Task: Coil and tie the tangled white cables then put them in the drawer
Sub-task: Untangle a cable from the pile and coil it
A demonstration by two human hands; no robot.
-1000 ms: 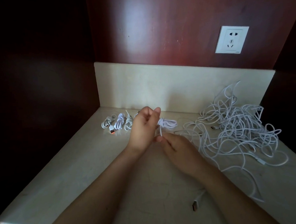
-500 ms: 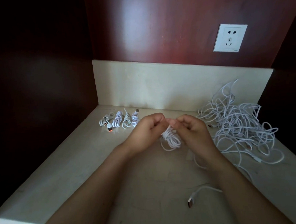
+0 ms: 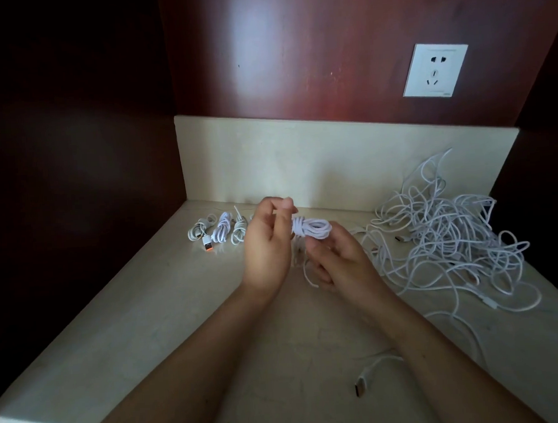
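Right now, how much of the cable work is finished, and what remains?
Done: at least three tied coils in a row, back left. In hand: left hand and right hand hold one more coil, tail hanging loose. Left: the big tangled pile at right, a loose plug end in front; no drawer is visible.
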